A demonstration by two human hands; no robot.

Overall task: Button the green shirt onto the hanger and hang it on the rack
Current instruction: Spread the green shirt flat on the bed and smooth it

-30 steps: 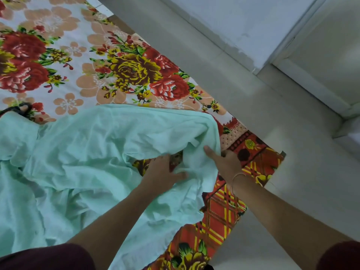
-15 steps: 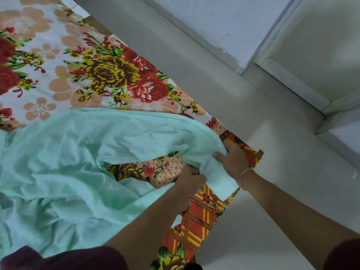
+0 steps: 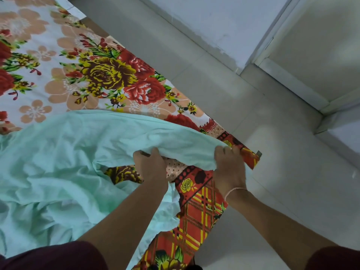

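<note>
I see a green shirt (image 3: 68, 152) of soft, matt, creased cloth on a printed floral cotton-like sheet (image 3: 97, 75); the floor (image 3: 272, 182) looks smooth.

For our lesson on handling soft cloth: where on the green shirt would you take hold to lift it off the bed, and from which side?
Grip the green shirt along its rolled edge by the bed's corner, from the near side, as the left hand and right hand do. That edge is bunched thick and raised off the floral sheet, so fingers curl round it.
</note>
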